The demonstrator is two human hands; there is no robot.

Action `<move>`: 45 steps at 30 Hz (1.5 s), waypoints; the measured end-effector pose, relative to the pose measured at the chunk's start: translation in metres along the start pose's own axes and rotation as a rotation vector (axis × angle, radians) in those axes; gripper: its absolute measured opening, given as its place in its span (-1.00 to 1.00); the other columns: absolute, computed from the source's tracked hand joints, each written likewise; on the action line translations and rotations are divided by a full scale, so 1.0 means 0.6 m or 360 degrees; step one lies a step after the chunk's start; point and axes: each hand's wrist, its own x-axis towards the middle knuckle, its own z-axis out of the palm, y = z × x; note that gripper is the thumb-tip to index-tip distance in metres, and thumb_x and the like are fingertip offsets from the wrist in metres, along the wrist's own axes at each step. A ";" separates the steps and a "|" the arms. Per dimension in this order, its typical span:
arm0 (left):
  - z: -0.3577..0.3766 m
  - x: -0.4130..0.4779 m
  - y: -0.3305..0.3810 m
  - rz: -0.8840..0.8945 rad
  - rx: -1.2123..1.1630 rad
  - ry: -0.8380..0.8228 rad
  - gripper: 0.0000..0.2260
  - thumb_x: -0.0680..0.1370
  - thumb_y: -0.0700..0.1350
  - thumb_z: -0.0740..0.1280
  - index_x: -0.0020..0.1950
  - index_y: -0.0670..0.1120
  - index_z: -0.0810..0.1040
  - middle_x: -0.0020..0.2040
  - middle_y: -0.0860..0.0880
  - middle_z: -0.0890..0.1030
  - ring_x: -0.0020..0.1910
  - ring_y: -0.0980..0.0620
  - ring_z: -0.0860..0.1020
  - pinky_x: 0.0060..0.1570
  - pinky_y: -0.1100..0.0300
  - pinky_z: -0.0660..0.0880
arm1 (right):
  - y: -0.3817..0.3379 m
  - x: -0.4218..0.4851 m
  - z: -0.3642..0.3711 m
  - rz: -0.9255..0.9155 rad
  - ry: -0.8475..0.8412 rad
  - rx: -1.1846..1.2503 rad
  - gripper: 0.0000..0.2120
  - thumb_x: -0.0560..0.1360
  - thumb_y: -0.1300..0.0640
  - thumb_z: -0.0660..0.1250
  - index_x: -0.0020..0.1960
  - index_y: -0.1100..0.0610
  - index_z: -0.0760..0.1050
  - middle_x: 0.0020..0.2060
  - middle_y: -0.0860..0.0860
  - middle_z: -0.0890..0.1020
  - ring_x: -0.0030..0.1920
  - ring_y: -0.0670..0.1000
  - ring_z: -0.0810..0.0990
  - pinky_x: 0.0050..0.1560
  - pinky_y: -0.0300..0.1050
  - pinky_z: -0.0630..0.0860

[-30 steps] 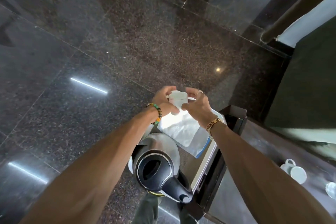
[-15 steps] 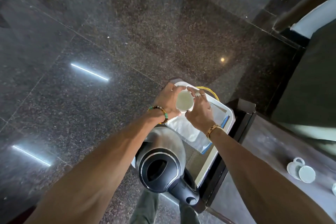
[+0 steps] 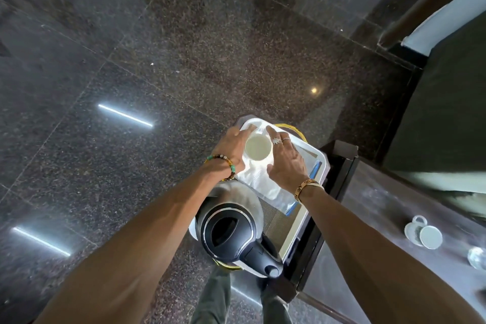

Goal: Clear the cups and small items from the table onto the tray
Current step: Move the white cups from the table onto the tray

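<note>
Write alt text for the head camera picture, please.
Seen from above, two hands, left and right, cradle a white cup over a tray that also carries a kettle. Another cup lies on the table.

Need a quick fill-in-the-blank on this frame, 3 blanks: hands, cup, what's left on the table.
1. Both hands flank one white ____ over the tray.
2. The electric kettle stands at the tray's ____ end, closest to the person.
3. The left hand wears a beaded bracelet; the right hand wears ____ on its fingers.

Missing words: cup; near; rings
</note>
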 end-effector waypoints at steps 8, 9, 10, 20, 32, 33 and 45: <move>-0.156 -0.070 0.054 0.0072 0.0105 0.0082 -0.43 0.44 -0.09 0.44 0.41 -0.07 0.34 0.30 -0.16 0.41 0.28 -0.14 0.44 0.30 0.03 0.43 | -0.027 -0.117 -0.140 0.0255 0.0227 0.0117 -0.16 0.43 0.12 0.42 0.62 0.08 0.11 0.44 0.13 0.34 0.40 0.21 0.43 0.28 0.05 0.46; -0.172 -0.077 0.071 0.0111 0.0096 0.0110 -0.45 0.46 -0.06 0.43 0.41 -0.07 0.34 0.30 -0.16 0.41 0.28 -0.13 0.44 0.29 0.04 0.42 | -0.031 -0.137 -0.156 0.0282 0.0276 0.0144 -0.17 0.44 0.12 0.41 0.61 0.09 0.12 0.43 0.14 0.35 0.39 0.22 0.44 0.30 0.05 0.45; -0.185 -0.083 0.090 0.0153 0.0094 0.0126 -0.46 0.47 -0.04 0.42 0.41 -0.07 0.34 0.30 -0.16 0.42 0.27 -0.13 0.44 0.27 0.04 0.42 | -0.034 -0.157 -0.169 0.0307 0.0320 0.0171 -0.18 0.44 0.13 0.41 0.61 0.10 0.12 0.42 0.14 0.35 0.38 0.22 0.44 0.31 0.05 0.44; -0.179 -0.180 0.382 0.0824 -0.0025 0.0095 -0.58 0.48 -0.07 0.40 0.33 -0.05 0.46 0.19 -0.08 0.49 0.18 -0.05 0.51 0.22 0.12 0.43 | 0.036 -0.419 -0.272 0.0667 0.0856 0.0300 -0.31 0.52 0.15 0.36 0.59 0.14 0.19 0.39 0.12 0.37 0.37 0.18 0.43 0.30 0.06 0.47; 0.039 -0.458 0.731 0.1491 0.0014 0.0042 -0.66 0.46 -0.10 0.41 0.22 -0.13 0.55 0.13 -0.14 0.56 0.15 -0.12 0.53 0.23 0.12 0.39 | 0.234 -0.866 -0.241 0.1195 0.1514 0.0379 -0.34 0.46 0.13 0.44 0.49 0.26 0.33 0.38 0.21 0.46 0.39 0.23 0.45 0.40 0.06 0.40; 0.062 -0.483 0.744 0.1512 0.0021 0.0017 -0.66 0.46 -0.10 0.41 0.22 -0.12 0.55 0.13 -0.14 0.56 0.15 -0.11 0.53 0.23 0.12 0.39 | 0.243 -0.898 -0.226 0.1228 0.1514 0.0397 -0.34 0.46 0.12 0.44 0.49 0.25 0.32 0.38 0.20 0.45 0.39 0.22 0.44 0.41 0.09 0.40; 0.270 -0.789 0.974 0.1844 -0.0005 -0.0191 -0.64 0.45 -0.07 0.41 0.23 -0.08 0.55 0.15 -0.11 0.56 0.14 -0.07 0.55 0.15 0.15 0.41 | 0.339 -1.297 -0.184 0.1649 0.1893 0.0438 -0.36 0.46 0.07 0.41 0.48 0.19 0.34 0.31 0.14 0.46 0.31 0.17 0.49 0.32 0.01 0.43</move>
